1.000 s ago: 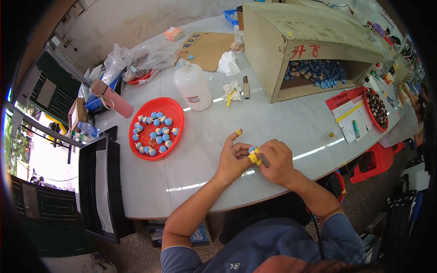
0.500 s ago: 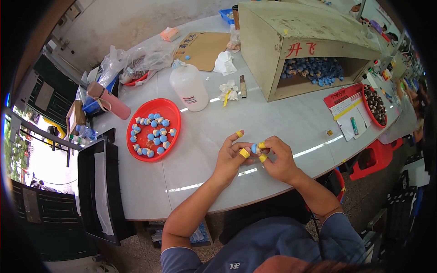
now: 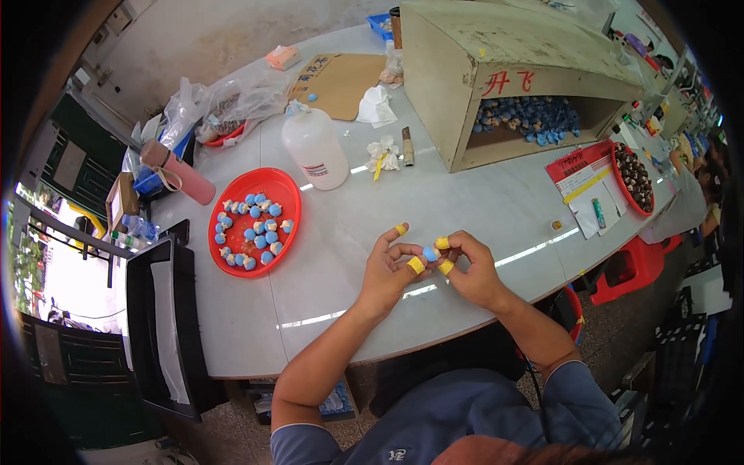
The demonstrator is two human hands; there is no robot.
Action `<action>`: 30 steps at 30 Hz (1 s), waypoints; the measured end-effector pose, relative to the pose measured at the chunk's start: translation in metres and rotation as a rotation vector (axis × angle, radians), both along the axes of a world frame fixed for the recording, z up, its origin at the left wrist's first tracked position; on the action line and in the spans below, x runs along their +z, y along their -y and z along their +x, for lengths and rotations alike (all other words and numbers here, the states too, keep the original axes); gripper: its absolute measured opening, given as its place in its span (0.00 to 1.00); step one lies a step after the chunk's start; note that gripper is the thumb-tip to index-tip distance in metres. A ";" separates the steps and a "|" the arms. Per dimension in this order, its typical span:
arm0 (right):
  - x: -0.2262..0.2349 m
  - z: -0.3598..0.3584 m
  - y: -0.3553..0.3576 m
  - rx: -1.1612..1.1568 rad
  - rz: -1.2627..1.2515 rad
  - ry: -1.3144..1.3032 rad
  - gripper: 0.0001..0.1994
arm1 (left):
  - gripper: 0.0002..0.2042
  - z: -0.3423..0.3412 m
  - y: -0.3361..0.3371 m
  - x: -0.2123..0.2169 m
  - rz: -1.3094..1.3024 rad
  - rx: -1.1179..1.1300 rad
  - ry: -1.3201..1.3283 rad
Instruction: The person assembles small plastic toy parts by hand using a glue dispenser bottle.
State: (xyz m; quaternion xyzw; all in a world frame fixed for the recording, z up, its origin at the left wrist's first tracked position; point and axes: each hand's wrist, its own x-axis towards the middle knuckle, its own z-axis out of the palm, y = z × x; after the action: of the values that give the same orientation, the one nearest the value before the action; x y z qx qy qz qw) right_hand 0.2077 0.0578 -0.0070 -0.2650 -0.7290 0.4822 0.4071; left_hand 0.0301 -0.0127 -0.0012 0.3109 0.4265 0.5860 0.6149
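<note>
One blue-and-cream piece (image 3: pixel 429 254) is between the two hands, above the grey tabletop (image 3: pixel 341 232). The left hand (image 3: pixel 385 273) pinches it by thumb and fingertip, its taped forefinger raised clear. The right hand (image 3: pixel 478 276) holds taped thumb and forefinger slightly apart at its side; contact is unclear. The step appears to be hand-working; the next move calls for steady left support.

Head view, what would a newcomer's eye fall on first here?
First, the bright red tray of blue-and-pale balls, left on the grey table. Then the yellow-wrapped fingers around a small blue ball, over the table's near side. Farther back, to the right, a big beige box holds a blue heap.
</note>
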 end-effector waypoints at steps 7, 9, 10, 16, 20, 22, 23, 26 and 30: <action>0.000 0.000 -0.001 -0.045 0.229 0.015 0.15 | 0.37 0.001 0.000 -0.002 0.015 0.012 0.012; 0.001 -0.001 -0.001 -0.049 0.258 0.021 0.15 | 0.36 0.000 0.000 -0.002 0.014 0.010 0.011; 0.002 -0.001 0.000 -0.053 0.289 0.027 0.15 | 0.36 0.000 0.000 -0.002 0.014 0.008 0.009; 0.004 0.000 -0.001 -0.074 0.270 0.060 0.14 | 0.34 0.001 -0.001 -0.002 -0.021 0.015 -0.003; 0.000 0.004 0.000 -0.096 0.135 0.021 0.12 | 0.28 0.004 -0.001 -0.002 0.006 0.046 0.017; 0.000 0.006 0.000 -0.106 0.091 -0.053 0.11 | 0.16 -0.003 0.000 -0.002 -0.127 0.056 0.202; 0.000 0.008 0.000 -0.106 0.095 -0.049 0.11 | 0.16 -0.005 0.000 -0.004 -0.123 0.054 0.206; 0.002 0.016 -0.002 -0.017 0.086 -0.075 0.14 | 0.10 -0.007 -0.001 -0.010 -0.061 0.003 0.324; 0.004 0.022 -0.001 0.050 -0.150 -0.262 0.15 | 0.14 -0.011 0.001 -0.012 -0.039 -0.066 0.240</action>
State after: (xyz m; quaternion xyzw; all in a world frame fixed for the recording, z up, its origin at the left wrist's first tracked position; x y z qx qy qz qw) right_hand 0.2294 0.0590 -0.0033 -0.2114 -0.6379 0.5757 0.4658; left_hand 0.0189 -0.0132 -0.0135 0.2407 0.3507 0.5900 0.6863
